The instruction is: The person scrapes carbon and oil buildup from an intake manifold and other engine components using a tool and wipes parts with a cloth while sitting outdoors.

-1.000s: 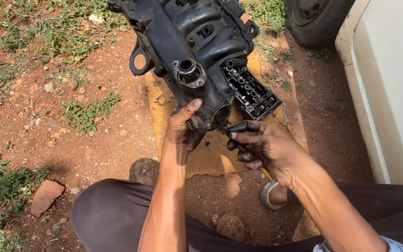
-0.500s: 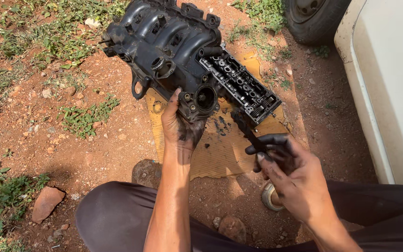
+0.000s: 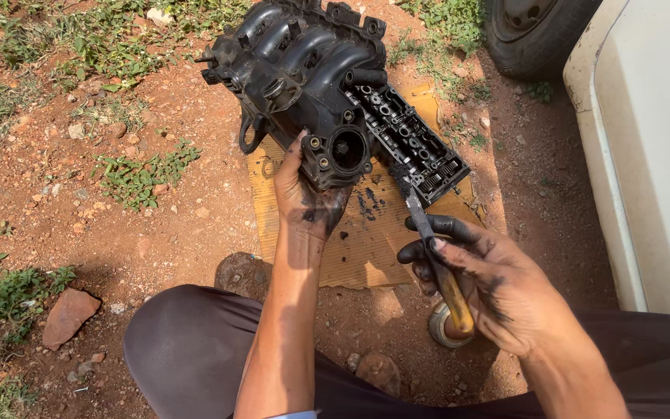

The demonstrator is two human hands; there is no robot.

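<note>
The left hand grips the near end of the black manifold, tilted over cardboard. At right, the right hand clasps a scraper, fingers closed around it.

My left hand is stretched forward on a nearly straight forearm, palm turned away from me, thumb up on its left side and grimy fingers curled in a grasp. My right hand sits nearer and to the right, wrist bent, blackened fingers wrapped closed in a fist-like grip with the forefinger laid forward. Both forearms are bare.
</note>
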